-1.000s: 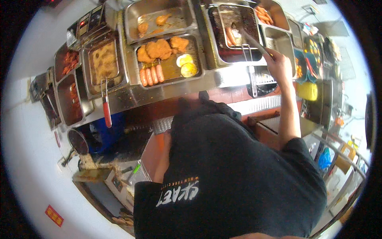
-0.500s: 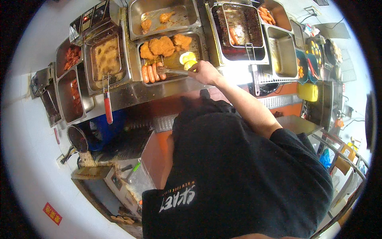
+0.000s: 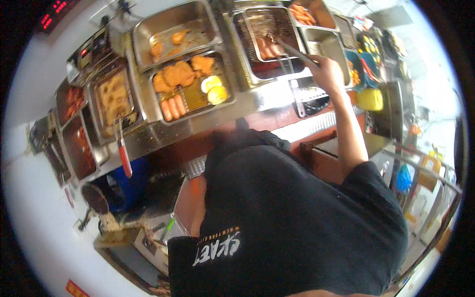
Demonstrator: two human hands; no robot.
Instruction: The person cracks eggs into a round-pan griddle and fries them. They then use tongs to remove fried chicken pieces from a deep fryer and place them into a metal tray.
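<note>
My right hand (image 3: 327, 74) is closed around the handle of metal tongs (image 3: 300, 54). The tongs reach left into a wire fry basket (image 3: 273, 24), their tips beside a few sausages (image 3: 263, 48). Whether the tips pinch one is hard to make out. To the left, a metal tray (image 3: 228, 74) carries more sausages (image 3: 173, 107), breaded fried cutlets (image 3: 179, 73) and yellow-and-white rounds like fried eggs (image 3: 216, 94). My left hand is out of sight; only part of that arm shows beside my dark shirt.
At the left, a basket with a red handle (image 3: 124, 158) sits in a fryer of foamy oil (image 3: 114, 96). Behind the tray stands a deep pan (image 3: 210, 29) with fried pieces. Sausages (image 3: 303, 15) fill a pan at the back right. A yellow jug (image 3: 370, 99) stands farther right.
My right hand has moved right with the tongs, from the sausages in the tray to the fry basket. The whole view has tilted and shifted.
</note>
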